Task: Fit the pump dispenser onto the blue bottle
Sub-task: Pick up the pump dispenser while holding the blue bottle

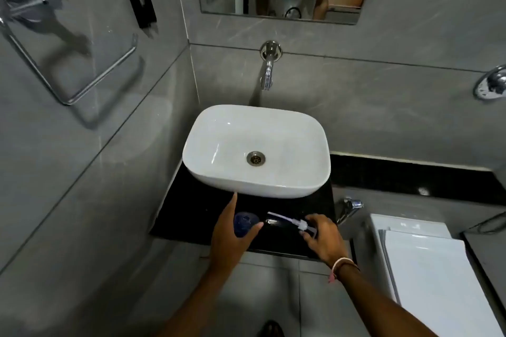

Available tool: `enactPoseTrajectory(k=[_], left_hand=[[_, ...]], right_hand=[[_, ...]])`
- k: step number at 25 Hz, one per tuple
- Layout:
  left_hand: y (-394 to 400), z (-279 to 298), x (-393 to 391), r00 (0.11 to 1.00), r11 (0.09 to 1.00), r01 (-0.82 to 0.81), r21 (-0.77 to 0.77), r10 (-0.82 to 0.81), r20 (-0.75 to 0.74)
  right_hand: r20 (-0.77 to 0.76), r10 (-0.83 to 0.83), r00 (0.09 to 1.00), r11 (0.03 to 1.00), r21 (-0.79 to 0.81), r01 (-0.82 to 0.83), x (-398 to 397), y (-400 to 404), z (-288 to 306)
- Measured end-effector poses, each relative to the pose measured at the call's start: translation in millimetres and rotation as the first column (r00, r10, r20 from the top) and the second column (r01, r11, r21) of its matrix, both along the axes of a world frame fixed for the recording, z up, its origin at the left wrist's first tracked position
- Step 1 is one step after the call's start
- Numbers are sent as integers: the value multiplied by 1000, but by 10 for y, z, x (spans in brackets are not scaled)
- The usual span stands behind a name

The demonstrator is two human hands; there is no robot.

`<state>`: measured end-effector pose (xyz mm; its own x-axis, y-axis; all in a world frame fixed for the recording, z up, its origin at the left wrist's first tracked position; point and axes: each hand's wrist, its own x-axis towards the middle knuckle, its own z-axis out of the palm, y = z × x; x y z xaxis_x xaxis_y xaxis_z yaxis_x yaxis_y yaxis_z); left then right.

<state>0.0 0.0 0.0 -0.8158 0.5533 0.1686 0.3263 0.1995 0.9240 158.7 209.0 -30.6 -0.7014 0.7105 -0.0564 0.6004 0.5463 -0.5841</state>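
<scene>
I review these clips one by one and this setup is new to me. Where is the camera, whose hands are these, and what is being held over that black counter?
There is no machine here: a person wears one wide-angle camera on the head, looking down at their own bare hands in a bathroom. The left hand grips the blue bottle, which stands on the black counter in front of the white sink. The right hand holds the pump dispenser by its head, its thin tube pointing toward the bottle. The tube is not yet in the bottle's neck. A wall tap sits above the sink, and a white toilet is at the right.
</scene>
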Motion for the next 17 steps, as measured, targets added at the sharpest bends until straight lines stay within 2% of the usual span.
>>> enactPoseTrajectory(k=[1,4,8,10,12,14,17], left_hand=[[13,-57,25,997,1000,0,8,0,74],[61,-200,68,988,997,-61,-57,69,137],[102,-219,59,979,989,-134,-62,142,146],[108,-232,79,975,984,-159,-79,169,144],[111,-244,116,973,979,-177,-102,190,134],[111,-264,134,975,976,-178,-125,192,113],[109,-300,136,980,971,-184,-152,193,50]], right_hand=[[39,-3,999,999,-40,4,-3,36,-53],[100,4,995,998,-57,2,-19,86,-124],[22,-21,1000,999,-47,22,-11,58,-194],[-57,-18,998,999,-42,15,-5,1,-140],[-217,-9,976,999,-54,-3,-25,-51,30],[-385,18,923,999,-37,-35,-94,-77,294],[-510,137,849,989,24,-145,-221,-107,757]])
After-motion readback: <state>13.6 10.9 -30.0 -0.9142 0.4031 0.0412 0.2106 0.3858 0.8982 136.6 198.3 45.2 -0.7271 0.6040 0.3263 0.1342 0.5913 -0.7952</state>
